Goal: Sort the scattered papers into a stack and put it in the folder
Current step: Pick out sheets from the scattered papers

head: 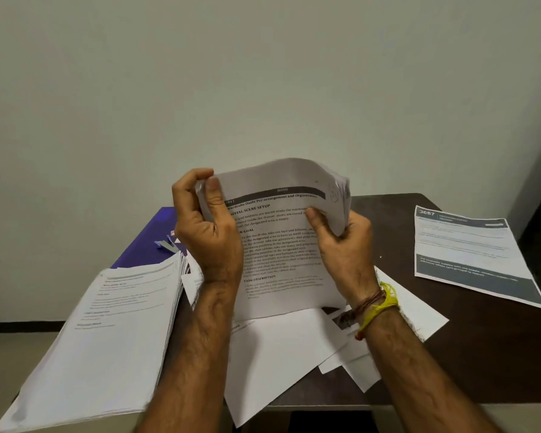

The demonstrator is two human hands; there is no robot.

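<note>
Both hands held a bundle of white printed paper sheets [281,245] upright above the dark brown desk [481,339]: the left hand [206,226] pinched its top corner, the right hand [341,242] gripped its curled right edge. The purple folder [150,242] lay mostly hidden behind a thick, blurred white paper stack [107,339], possibly overhanging the desk edge.

From my seat I see two bare forearms with no sleeves, both showing dark hair along their length. My left hand [208,226] wears no ring, watch or band that I can make out. My right hand [344,242] has a bundle at the wrist: thin brown and reddish threads [364,304] wound round, and beside them a bright yellow cord [381,303] with loose frayed ends.
</note>
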